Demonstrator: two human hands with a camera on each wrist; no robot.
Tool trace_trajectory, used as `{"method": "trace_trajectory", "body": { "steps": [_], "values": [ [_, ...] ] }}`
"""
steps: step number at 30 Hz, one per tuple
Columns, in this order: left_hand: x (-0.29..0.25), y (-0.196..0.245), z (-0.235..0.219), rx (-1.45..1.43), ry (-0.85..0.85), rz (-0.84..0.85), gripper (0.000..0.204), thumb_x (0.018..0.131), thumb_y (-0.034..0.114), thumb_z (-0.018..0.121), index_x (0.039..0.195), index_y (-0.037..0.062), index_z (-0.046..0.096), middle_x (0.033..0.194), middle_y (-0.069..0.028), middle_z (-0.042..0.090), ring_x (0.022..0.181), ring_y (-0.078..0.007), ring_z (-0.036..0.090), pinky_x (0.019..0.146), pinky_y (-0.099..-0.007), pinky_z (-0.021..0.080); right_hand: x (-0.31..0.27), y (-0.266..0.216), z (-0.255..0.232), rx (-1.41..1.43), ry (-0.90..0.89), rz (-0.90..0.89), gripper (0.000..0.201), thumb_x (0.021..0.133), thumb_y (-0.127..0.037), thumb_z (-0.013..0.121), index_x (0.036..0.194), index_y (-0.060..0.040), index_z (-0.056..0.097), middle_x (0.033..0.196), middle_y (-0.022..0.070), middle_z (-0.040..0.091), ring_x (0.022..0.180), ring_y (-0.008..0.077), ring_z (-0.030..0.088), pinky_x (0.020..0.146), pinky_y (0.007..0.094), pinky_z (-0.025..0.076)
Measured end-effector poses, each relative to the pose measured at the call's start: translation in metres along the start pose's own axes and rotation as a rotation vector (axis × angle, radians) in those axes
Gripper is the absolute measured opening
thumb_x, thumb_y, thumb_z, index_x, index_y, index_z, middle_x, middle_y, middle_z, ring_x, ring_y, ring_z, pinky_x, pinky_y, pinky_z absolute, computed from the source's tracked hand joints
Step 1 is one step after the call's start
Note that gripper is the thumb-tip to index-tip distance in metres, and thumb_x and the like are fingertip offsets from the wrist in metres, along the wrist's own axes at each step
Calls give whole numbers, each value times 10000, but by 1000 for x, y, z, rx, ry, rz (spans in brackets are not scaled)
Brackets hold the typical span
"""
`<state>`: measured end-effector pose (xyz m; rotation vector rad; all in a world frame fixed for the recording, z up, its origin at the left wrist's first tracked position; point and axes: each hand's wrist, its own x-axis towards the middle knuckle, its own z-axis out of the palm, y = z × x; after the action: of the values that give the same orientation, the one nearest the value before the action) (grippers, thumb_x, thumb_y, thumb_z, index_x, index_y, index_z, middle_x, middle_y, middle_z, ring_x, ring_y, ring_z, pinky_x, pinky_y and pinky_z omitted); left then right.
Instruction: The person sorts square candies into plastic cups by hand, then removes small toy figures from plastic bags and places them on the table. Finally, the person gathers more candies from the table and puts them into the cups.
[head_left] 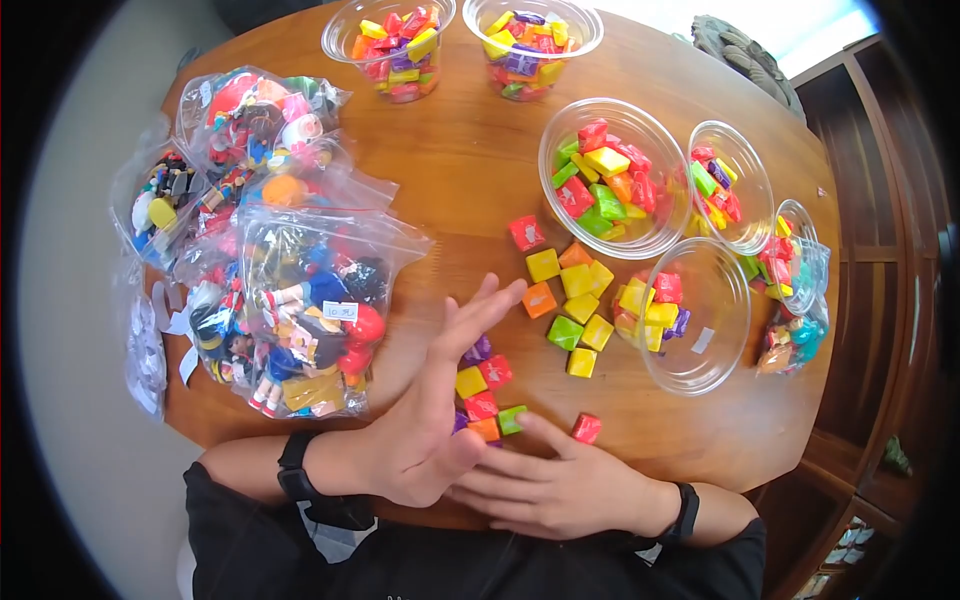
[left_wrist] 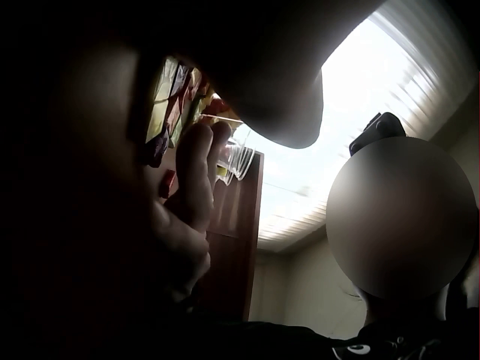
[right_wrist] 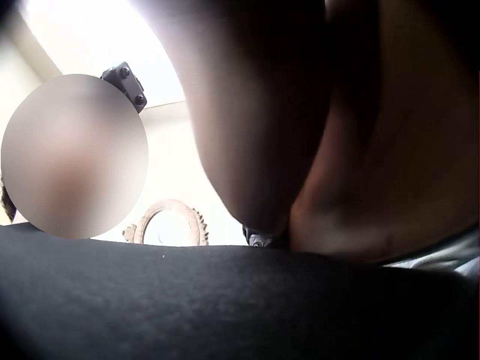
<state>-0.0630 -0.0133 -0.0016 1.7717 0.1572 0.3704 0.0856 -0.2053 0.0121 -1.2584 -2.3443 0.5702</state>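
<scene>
My left hand (head_left: 425,415) stands on its edge over the wooden table, fingers straight and pointing away, palm turned to the right. Beside its palm, a cluster of wrapped square candies (head_left: 482,404) in red, yellow, orange, green and purple lies partly hidden behind both hands. Low near the table's front edge, my right hand (head_left: 560,490) reaches left with fingers extended, one fingertip close to a green candy (head_left: 511,419). Its other fingertips overlap the left hand's heel. A single red candy (head_left: 587,428) sits just beyond the right knuckles. Both wrist views are dark; the left one shows fingers (left_wrist: 196,169) near candies.
Yellow, orange, green and red candies (head_left: 578,308) lie loose ahead. An overturned clear cup (head_left: 712,345) spills candies beside upright candy bowls (head_left: 560,200). Two filled cups (head_left: 405,85) stand at the back. Zip bags of small figurines (head_left: 310,310) fill the left side.
</scene>
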Motion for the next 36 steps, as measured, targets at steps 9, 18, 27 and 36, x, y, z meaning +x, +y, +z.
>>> {"method": "trace_trajectory", "body": {
  "steps": [9, 18, 27, 36],
  "values": [
    [4, 5, 1, -390, 7, -100, 1150, 1070, 830, 281, 1746, -21, -93, 1835, -300, -43, 1719, -391, -11, 1352, -536, -38, 0, -1, -3, -203, -1, 298, 674, 1074, -563, 597, 1668, -256, 511, 1759, 17, 444, 1658, 160, 350, 1328, 698, 74],
    [5, 9, 2, -386, 125, -99, 1184, 1056, 840, 338, 1744, 34, -190, 1832, -292, -127, 1712, -400, -97, 1338, -563, -81, 4, -3, -14, -221, 88, 553, 729, 1026, -576, 665, 1638, -193, 559, 1762, 39, 435, 1642, 269, 383, 1295, 714, 176],
    [1, 9, 8, -524, 181, -46, 1275, 1027, 799, 525, 1739, 51, -224, 1828, -280, -175, 1714, -399, -127, 1344, -589, -12, 7, 0, -18, -182, 84, 582, 669, 1041, -424, 688, 1625, -121, 568, 1752, 104, 447, 1637, 250, 393, 1321, 621, 241],
    [0, 3, 7, -51, 243, -14, 912, 1060, 111, 573, 1763, 49, -5, 1846, -219, 14, 1724, -346, 82, 1377, -500, 99, 1, 18, -17, -204, 418, 569, 595, 958, 26, 691, 1544, -8, 594, 1661, 211, 518, 1488, 390, 558, 1207, 521, 473]
  ]
}}
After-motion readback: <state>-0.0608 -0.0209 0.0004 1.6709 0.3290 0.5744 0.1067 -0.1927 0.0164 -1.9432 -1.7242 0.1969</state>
